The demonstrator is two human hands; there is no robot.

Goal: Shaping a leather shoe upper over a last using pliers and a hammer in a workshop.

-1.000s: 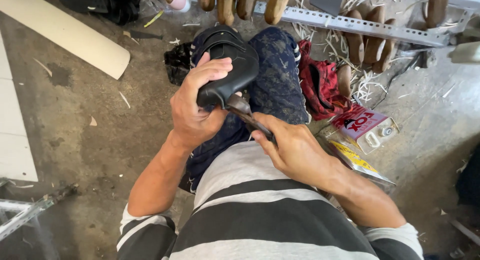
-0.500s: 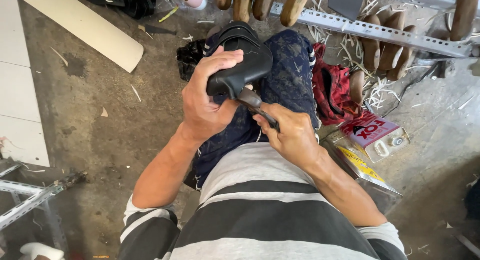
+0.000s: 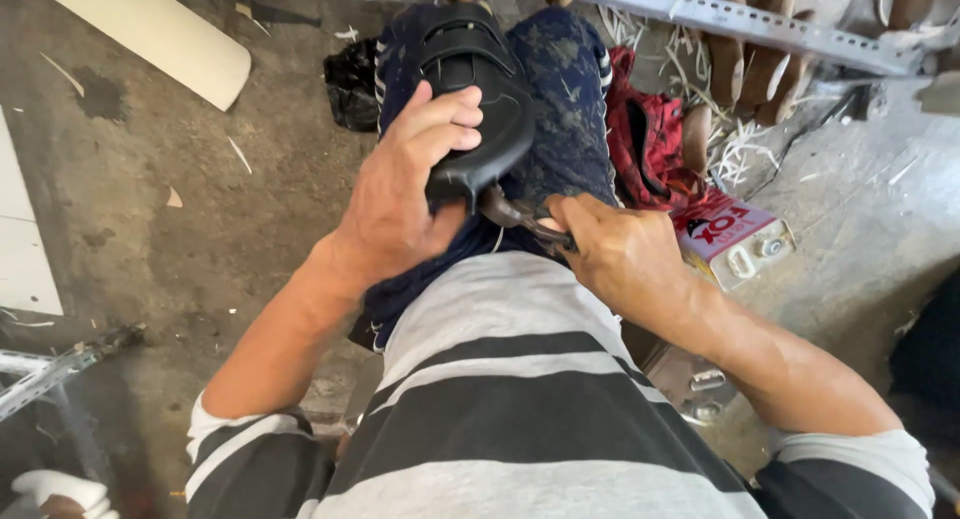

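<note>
Looking down, left to right:

Floor, far left: a pale board [image 3: 150, 39] lies slanted on the stained concrete floor [image 3: 250, 229], with a grey metal bracket [image 3: 60, 364] low at the edge.

Black bag: a crumpled black plastic bag [image 3: 352, 79] sits on the floor just beside the knee.

Left hand: the left hand [image 3: 400, 199] is curled around the near end of a black shoe [image 3: 478, 99], fingers wrapped over its top and thumb underneath, gripping it firmly.

Shoe: it rests on the person's lap, on the dark blue patterned trousers [image 3: 565, 119], its strapped upper facing up and its far end pointing away from the body.

Tool: dark metal pliers [image 3: 515, 217] touch the shoe's near edge just under the left hand's fingers; whether the tip bites the shoe cannot be told.

Right hand: the right hand [image 3: 620, 254] is closed in a fist around the pliers' handles, just beside the left hand.

Shirt: a grey-and-black striped shirt [image 3: 520, 399] fills the lower middle.

Right side: a red cloth [image 3: 650, 139] lies by the thigh, a red-and-white flat tin [image 3: 735, 239] near it, and wooden shoe lasts [image 3: 760, 74] stand under a perforated metal rail [image 3: 740, 19].
</note>
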